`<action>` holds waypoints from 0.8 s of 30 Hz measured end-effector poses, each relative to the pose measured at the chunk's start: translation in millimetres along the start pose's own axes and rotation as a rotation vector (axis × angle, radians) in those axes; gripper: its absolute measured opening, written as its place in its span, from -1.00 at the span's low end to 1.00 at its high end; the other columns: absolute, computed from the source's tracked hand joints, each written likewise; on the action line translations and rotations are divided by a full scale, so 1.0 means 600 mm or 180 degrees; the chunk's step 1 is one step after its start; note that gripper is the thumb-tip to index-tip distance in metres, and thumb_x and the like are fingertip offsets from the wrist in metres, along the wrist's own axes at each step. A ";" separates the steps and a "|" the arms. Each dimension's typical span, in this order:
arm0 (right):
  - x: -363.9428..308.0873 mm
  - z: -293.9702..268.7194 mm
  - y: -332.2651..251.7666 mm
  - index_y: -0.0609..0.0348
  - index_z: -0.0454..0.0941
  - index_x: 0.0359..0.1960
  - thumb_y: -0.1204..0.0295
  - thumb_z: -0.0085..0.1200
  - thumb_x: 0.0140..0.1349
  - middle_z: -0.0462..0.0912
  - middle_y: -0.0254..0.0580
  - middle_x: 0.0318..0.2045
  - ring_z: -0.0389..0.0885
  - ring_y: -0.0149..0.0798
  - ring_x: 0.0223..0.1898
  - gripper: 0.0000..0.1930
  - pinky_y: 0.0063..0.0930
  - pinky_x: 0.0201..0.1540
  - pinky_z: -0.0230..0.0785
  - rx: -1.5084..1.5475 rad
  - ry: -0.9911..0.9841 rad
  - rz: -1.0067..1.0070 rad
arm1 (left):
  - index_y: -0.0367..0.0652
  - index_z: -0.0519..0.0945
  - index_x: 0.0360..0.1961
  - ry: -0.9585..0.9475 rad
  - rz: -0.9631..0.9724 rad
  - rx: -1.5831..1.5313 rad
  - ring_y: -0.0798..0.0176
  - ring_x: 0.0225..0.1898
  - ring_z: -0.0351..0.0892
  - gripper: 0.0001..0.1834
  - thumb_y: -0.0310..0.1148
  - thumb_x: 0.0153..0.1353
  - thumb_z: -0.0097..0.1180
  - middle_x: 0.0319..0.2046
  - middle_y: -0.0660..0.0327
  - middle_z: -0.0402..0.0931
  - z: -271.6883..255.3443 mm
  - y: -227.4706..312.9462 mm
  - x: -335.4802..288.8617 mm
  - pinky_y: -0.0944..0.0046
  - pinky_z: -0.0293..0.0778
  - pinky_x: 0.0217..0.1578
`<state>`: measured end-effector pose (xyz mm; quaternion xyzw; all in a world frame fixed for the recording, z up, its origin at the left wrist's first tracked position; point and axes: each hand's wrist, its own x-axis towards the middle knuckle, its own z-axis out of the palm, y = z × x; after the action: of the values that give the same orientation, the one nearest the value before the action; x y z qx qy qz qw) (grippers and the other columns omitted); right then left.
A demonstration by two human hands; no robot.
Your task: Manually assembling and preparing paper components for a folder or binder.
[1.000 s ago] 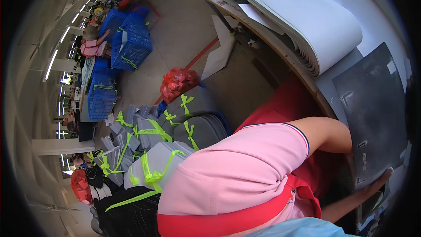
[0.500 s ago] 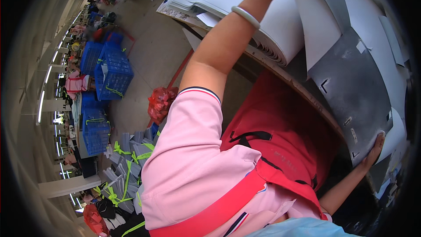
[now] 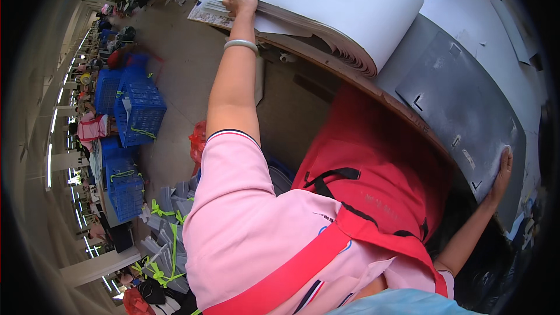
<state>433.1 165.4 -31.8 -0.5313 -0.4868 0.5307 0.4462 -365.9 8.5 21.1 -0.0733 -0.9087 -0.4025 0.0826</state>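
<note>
My left hand [image 3: 240, 3], wearing a pale bangle [image 3: 241, 44] at the wrist, is closed on the edge of a stack of large white sheets [image 3: 326, 0] at the table's far left end. The sheets bend back in a thick fold, their layered edges fanned beneath it. To the right lies a dark grey panel [image 3: 461, 93] with small black angle marks and whitish smudges. On its near right part rests my right hand [image 3: 500, 178], fingers stretched out along the surface.
The worn wooden table edge [image 3: 408, 116] runs in front of my red apron [image 3: 373, 169]. Blue plastic crates [image 3: 140, 111] stand on the floor to the left. Nearer are grey bundles tied with green strips [image 3: 169, 239] and a red plastic bag [image 3: 198, 140].
My left hand has moved left and nearer, to the stack's end. White sheets that stood raised over the grey panel now lie folded leftward, baring more of it. My right hand stays on the panel.
</note>
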 end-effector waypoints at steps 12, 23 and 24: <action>0.063 0.092 -0.050 0.11 0.69 -0.17 0.17 0.30 0.26 0.63 -0.47 -0.34 0.51 -0.61 -0.32 -0.72 -0.70 -0.21 0.35 -0.0944 -0.0314 -0.0077 | -0.17 0.67 -0.12 -0.2728 0.4477 -0.1274 0.20 -0.26 0.60 -0.78 -0.35 0.24 0.29 -0.28 0.13 0.58 -0.100 0.204 -0.507 0.26 0.52 -0.22; 0.084 0.095 -0.065 0.27 0.59 -0.45 0.34 0.23 0.21 0.57 -0.41 -0.55 0.47 -0.49 -0.52 -0.78 -0.50 -0.42 0.38 -0.2483 -0.0141 -0.1161 | -0.19 0.66 -0.12 -0.3118 0.4716 -0.0495 0.03 -0.08 0.52 -0.65 -0.23 0.13 0.35 -0.25 0.17 0.57 -0.048 0.112 -0.588 0.14 0.49 -0.07; 0.079 0.099 -0.079 0.27 0.59 -0.45 0.34 0.23 0.21 0.57 -0.41 -0.55 0.47 -0.49 -0.52 -0.78 -0.50 -0.42 0.38 -0.2483 -0.0118 -0.1148 | -0.19 0.66 -0.12 -0.3230 0.4666 -0.0386 0.04 -0.09 0.52 -0.66 -0.24 0.14 0.35 -0.25 0.17 0.57 -0.050 0.115 -0.589 0.15 0.50 -0.08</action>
<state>370.3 215.7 6.5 -0.5570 -0.7441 0.2298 0.2887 -4.4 8.2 16.6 -0.8093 -0.5379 -0.2151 -0.0970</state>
